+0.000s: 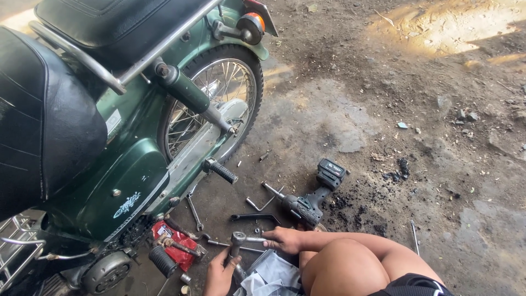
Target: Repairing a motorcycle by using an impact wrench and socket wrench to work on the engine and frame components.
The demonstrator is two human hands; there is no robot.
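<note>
I crouch beside a dark green motorcycle (131, 164) on a dirt floor. My left hand (219, 275) grips the lower shaft of a metal ratchet tool (238, 239) near the bottom edge. My right hand (283, 239) holds the tool's horizontal handle just to the right of its head. My bare knee (350, 263) is at the bottom right.
A cordless impact wrench (309, 204) lies on the ground ahead of my hands. A spanner (193, 211), an L-shaped key (261, 205) and a black bar (255, 216) lie near it. A red rag (176, 249) sits under the engine. The rear wheel (219, 104) and footpeg (221, 171) are close.
</note>
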